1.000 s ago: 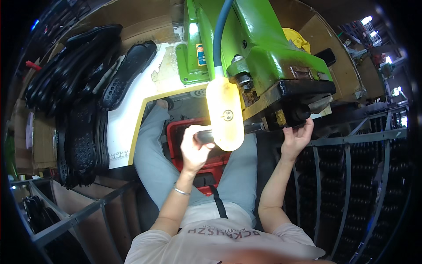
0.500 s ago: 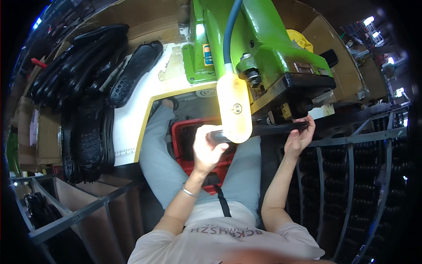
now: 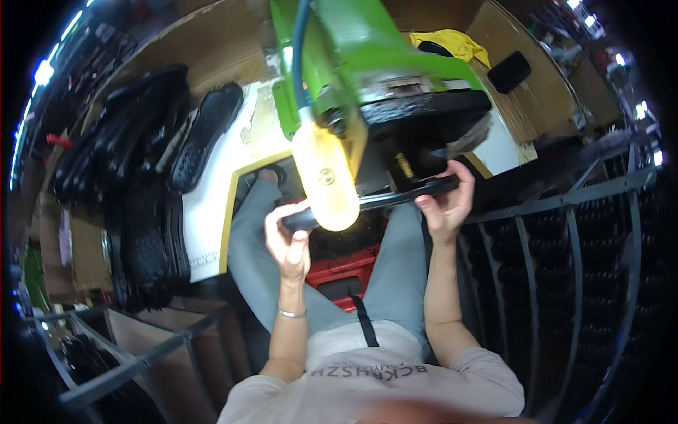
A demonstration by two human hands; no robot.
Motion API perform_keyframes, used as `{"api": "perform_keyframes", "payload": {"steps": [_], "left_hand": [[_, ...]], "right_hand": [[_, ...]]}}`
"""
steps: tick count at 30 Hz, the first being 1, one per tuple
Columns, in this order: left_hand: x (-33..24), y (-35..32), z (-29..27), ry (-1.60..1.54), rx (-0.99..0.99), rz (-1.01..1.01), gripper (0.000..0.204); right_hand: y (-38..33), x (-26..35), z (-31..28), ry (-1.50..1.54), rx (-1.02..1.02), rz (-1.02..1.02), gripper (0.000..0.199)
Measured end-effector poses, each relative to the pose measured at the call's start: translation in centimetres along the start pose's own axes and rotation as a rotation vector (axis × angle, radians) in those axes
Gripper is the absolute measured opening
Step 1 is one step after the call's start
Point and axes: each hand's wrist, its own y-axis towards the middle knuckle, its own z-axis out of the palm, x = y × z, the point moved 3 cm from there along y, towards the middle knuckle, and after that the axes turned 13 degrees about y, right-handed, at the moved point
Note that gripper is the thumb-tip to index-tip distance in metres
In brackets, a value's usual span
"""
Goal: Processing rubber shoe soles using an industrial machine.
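Note:
Both hands hold one black shoe sole (image 3: 417, 192) edge-on beneath the black head of a green machine (image 3: 431, 69). My left hand (image 3: 288, 244) grips the sole's left end, thumb below and fingers above. At the other end my right hand (image 3: 450, 205) pinches it between thumb and fingers, close to the machine's working end. A glowing yellow-white lamp (image 3: 326, 180) on a blue cable hides part of the sole's left half. Whether the sole touches the machine I cannot tell.
Black soles (image 3: 127, 134) are heaped on the white table (image 3: 205, 233) at left, with a single sole (image 3: 208, 134) beside them. A red crate (image 3: 339, 272) sits between my legs. Metal racks (image 3: 565, 201) stand at right. A yellow cloth (image 3: 452, 44) and black phone-like object (image 3: 510, 72) lie beyond.
Both hands and the sole have shifted left in the picture, along with the machine and lamp as the view turned. The sole now tilts slightly, its right end higher. Both hands keep their grip.

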Motion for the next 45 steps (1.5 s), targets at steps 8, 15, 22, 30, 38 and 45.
{"api": "perform_keyframes", "payload": {"steps": [8, 15, 22, 30, 38, 45], "left_hand": [[-2.5, -5.9, 4.6, 0.695, 0.547, 0.701, 0.049], [-2.6, 4.0, -2.9, 1.697, 0.22, 0.922, 0.049], [-5.4, 18.1, -19.0, 2.04, -0.146, 0.153, 0.048], [-5.8, 11.9, -12.8, 2.12, -0.074, 0.217, 0.051], [-7.1, 5.7, -15.7, 1.607, -0.357, 0.626, 0.037], [-10.1, -3.0, -12.0, 1.261, -0.425, 0.425, 0.033]], "right_hand": [[-8.0, 2.3, 5.4, 0.474, -0.15, 0.626, 0.067], [1.2, 3.2, 0.6, 0.168, 0.015, 0.353, 0.059], [20.3, -7.2, 4.8, -0.044, 0.131, 0.374, 0.035], [18.2, -11.7, 4.3, -0.471, 0.056, 0.022, 0.047], [16.9, -11.3, 4.5, -0.604, 0.071, -0.117, 0.062], [17.7, -11.2, 5.1, -0.577, 0.093, -0.237, 0.047]]}}
